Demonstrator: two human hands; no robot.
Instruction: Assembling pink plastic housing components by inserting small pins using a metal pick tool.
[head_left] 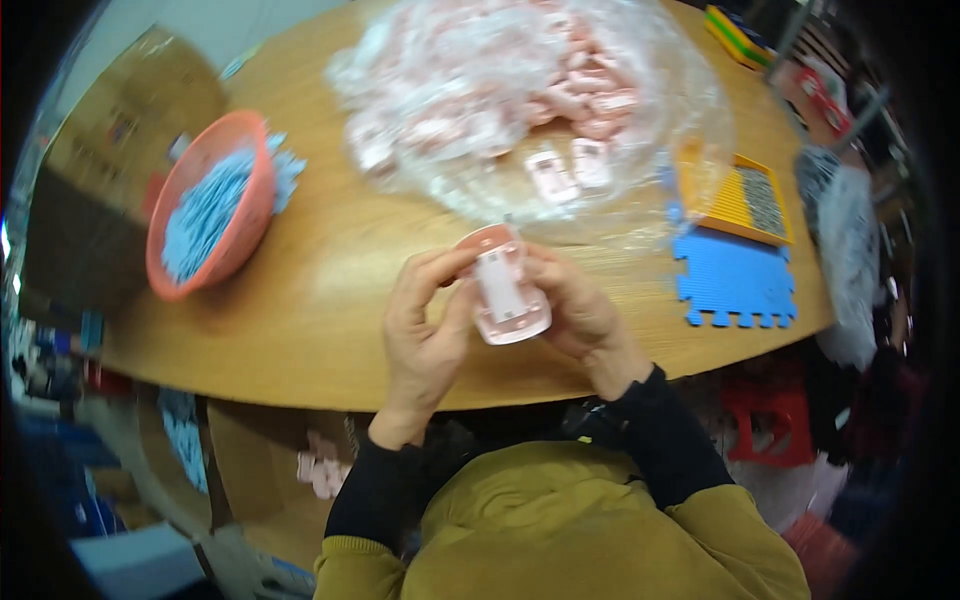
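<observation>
A pink and white plastic casing (508, 290) is held up over the near part of the table. My left hand (425, 315) pinches its left side between thumb and fingers. Its right side is gripped by my right hand (578, 305), whose fingertips are partly hidden behind it. A pale rectangular section runs along the middle of the casing. Beyond my hands lies a large clear plastic bag (440, 80) with many similar pink parts (595, 95). Two white and pink pieces (552, 178) rest near the bag's front edge.
An orange basin (262, 215) of light blue strips tilts at the left beside a cardboard box (80, 200). At the right, a yellow tray (715, 195) of small metal pieces adjoins a blue foam mat (735, 280). Below the table are a carton (250, 460) and a red stool (770, 415).
</observation>
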